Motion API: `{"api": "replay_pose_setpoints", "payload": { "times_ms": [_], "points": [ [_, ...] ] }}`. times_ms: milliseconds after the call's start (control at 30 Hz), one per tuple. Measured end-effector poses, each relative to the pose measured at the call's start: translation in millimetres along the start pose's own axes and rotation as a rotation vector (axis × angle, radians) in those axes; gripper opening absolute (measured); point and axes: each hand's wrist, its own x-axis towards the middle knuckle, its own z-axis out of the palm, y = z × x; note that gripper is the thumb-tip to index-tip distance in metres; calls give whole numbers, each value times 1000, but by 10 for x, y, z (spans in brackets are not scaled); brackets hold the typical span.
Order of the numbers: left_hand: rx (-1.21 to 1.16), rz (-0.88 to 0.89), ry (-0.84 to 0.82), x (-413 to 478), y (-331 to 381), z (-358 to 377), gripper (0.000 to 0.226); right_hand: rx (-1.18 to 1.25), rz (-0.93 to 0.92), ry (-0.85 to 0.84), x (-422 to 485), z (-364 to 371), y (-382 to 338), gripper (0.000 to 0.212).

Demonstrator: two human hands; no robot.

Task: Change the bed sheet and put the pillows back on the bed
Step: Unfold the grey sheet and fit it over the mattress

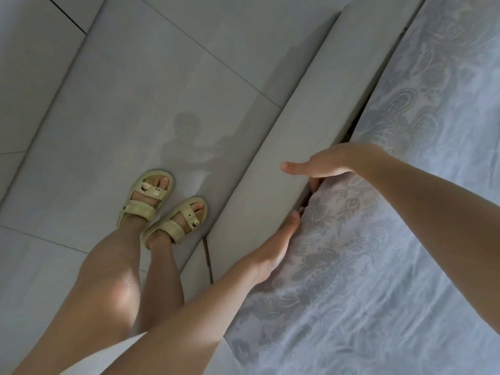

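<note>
Two hands, apart: left hand (276, 247) flat on one sheet (378, 280), right hand (322, 165) at bed frame (273, 147), grip hidden.

Grey tiled floor (135, 90) lies left. Pale padded bed-frame rail (311, 104) runs diagonally between the floor and the blue floral-patterned bed sheet (378, 293) on the right. Feet in cream strapped sandals (147, 197) stand on the floor just beside the rail. Left hand (278, 244) lies along the sheet's edge at the gap. Beyond it is the right hand (322, 163), thumb on the rail, fingers in the gap.
</note>
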Motion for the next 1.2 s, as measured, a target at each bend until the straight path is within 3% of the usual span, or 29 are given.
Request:
{"api": "replay_pose_setpoints", "payload": {
  "times_ms": [133,267,400,467,667,800,933,1133,1200],
  "points": [
    [-57,-158,-30,203,50,-59,66,199,-105,23,50,-19,9,99],
    [-167,-199,1,154,18,-241,83,316,-292,215,-21,146,-19,97],
    [-263,-2,275,-44,-131,-378,75,-122,-330,353,-129,451,-30,82],
    [-252,76,347,-119,-211,-382,68,-295,-325,353,-76,499,-64,84],
    [-116,21,251,-150,-269,-238,57,-472,-236,308,40,607,-181,77],
    [-203,-82,166,-91,-343,-169,62,-347,-209,380,46,625,-197,80],
    [-276,-148,98,-57,-356,-260,74,-23,-374,551,-93,827,-265,61],
    [-539,-9,261,-322,-542,-636,62,47,-463,387,-256,1232,-637,57],
    [-484,41,314,-476,-677,-769,59,53,-461,299,-279,1294,-801,54]
  ]
}}
